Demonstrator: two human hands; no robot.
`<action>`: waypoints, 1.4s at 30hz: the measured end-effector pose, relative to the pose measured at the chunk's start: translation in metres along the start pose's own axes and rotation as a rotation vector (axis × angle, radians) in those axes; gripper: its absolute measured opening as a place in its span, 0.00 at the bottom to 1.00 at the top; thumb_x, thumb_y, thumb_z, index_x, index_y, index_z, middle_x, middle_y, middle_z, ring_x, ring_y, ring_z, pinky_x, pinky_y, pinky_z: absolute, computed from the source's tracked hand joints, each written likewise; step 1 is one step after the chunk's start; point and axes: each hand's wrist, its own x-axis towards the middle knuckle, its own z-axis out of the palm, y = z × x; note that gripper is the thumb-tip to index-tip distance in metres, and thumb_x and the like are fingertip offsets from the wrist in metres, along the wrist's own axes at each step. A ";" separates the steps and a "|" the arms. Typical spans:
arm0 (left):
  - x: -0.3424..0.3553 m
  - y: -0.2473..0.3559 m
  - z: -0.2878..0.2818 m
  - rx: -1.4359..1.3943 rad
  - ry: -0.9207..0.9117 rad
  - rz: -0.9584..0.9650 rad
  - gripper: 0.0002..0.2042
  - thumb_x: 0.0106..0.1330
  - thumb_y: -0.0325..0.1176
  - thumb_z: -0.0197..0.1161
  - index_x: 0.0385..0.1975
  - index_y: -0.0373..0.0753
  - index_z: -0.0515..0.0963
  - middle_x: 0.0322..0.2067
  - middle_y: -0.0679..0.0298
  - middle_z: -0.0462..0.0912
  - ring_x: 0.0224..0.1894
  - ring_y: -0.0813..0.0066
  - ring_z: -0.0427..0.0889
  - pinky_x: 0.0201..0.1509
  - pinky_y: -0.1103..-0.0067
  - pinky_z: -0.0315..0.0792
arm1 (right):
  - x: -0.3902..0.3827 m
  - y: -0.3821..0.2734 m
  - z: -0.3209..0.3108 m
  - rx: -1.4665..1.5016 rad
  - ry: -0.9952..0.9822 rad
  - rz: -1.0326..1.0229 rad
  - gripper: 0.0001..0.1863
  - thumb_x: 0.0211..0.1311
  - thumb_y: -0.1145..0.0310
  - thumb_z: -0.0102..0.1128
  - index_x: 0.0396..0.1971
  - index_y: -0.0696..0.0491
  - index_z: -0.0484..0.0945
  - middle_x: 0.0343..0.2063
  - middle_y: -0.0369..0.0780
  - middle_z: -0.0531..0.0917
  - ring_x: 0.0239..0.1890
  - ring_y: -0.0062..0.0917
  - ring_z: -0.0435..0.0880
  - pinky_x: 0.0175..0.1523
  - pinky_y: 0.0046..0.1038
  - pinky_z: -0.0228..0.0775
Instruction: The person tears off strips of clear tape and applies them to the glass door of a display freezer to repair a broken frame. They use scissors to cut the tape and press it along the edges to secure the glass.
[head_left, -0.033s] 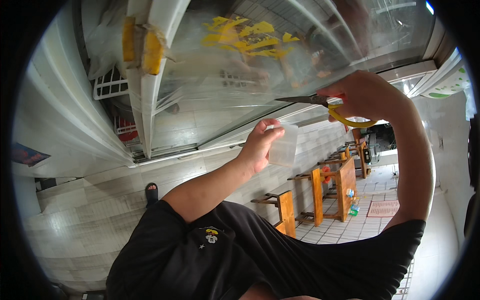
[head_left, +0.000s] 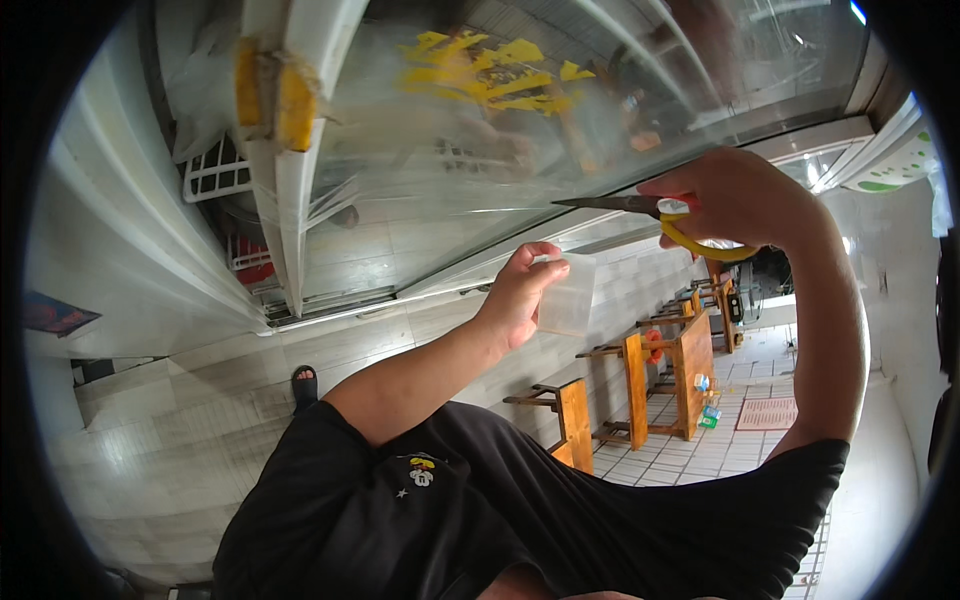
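Observation:
My right hand [head_left: 728, 197] is closed around scissors [head_left: 625, 203] with yellow and red handles. Their dark, pointed blades reach left along the lower part of a glass door [head_left: 440, 210], looking nearly closed together. Whether the tip touches the glass cannot be told. Below and left of the blades, my left hand [head_left: 522, 290] pinches a frosted, see-through rectangular plastic piece [head_left: 566, 300] between thumb and fingers. Clear film with creases stretches across the glass, bunched at the door's left frame [head_left: 292, 200]. Torn yellow tape [head_left: 500, 72] sticks higher up on the pane.
White and red wire baskets [head_left: 218, 168] stand inside the cabinet behind the left frame. Wooden stools [head_left: 572, 425] and a table [head_left: 692, 375] are to the right on a tiled floor. A sandaled foot [head_left: 304, 388] shows at lower left.
The right hand and scissors have shifted very slightly downward. The left hand keeps its pinch on the plastic piece, and the view has barely moved.

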 end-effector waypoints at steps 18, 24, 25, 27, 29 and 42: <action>-0.066 0.020 -0.001 0.710 -0.325 0.139 0.17 0.63 0.16 0.63 0.49 0.40 0.71 0.42 0.66 0.79 0.44 0.82 0.77 0.51 0.80 0.74 | -0.094 -0.367 0.509 1.919 0.302 1.562 0.26 0.65 0.59 0.65 0.59 0.56 0.76 0.38 0.39 0.87 0.40 0.19 0.85 0.47 0.24 0.75; -0.073 0.010 -0.010 1.184 -0.460 0.279 0.20 0.58 0.14 0.65 0.48 0.40 0.72 0.45 0.63 0.77 0.48 0.76 0.76 0.57 0.75 0.71 | -0.138 -0.494 0.543 1.636 -0.026 2.002 0.30 0.63 0.57 0.59 0.63 0.54 0.71 0.51 0.55 0.82 0.55 0.46 0.81 0.58 0.41 0.73; -0.073 0.009 -0.010 1.221 -0.488 0.287 0.20 0.58 0.15 0.64 0.49 0.40 0.72 0.46 0.63 0.76 0.48 0.75 0.76 0.58 0.74 0.71 | -0.145 -0.506 0.542 1.576 -0.059 2.075 0.30 0.63 0.57 0.58 0.64 0.53 0.70 0.51 0.56 0.82 0.55 0.49 0.80 0.58 0.44 0.72; -0.072 0.006 -0.008 1.199 -0.436 0.241 0.19 0.59 0.16 0.62 0.49 0.40 0.72 0.46 0.62 0.76 0.49 0.73 0.76 0.59 0.72 0.70 | -0.158 -0.525 0.544 1.528 -0.229 2.260 0.31 0.64 0.55 0.57 0.65 0.52 0.68 0.51 0.57 0.81 0.55 0.51 0.80 0.59 0.46 0.72; -0.072 0.003 -0.005 1.081 -0.383 0.131 0.18 0.61 0.17 0.60 0.50 0.40 0.71 0.46 0.62 0.76 0.49 0.72 0.76 0.60 0.71 0.70 | -0.170 -0.542 0.553 1.520 -0.335 2.359 0.34 0.64 0.54 0.59 0.68 0.49 0.65 0.53 0.55 0.81 0.56 0.50 0.80 0.60 0.47 0.71; -0.103 0.030 -0.029 1.105 -0.261 0.174 0.17 0.63 0.15 0.63 0.49 0.36 0.71 0.43 0.64 0.78 0.45 0.80 0.79 0.51 0.79 0.74 | -0.164 -0.517 0.590 1.493 -0.393 2.073 0.26 0.75 0.57 0.44 0.63 0.58 0.69 0.59 0.52 0.77 0.64 0.44 0.73 0.68 0.42 0.65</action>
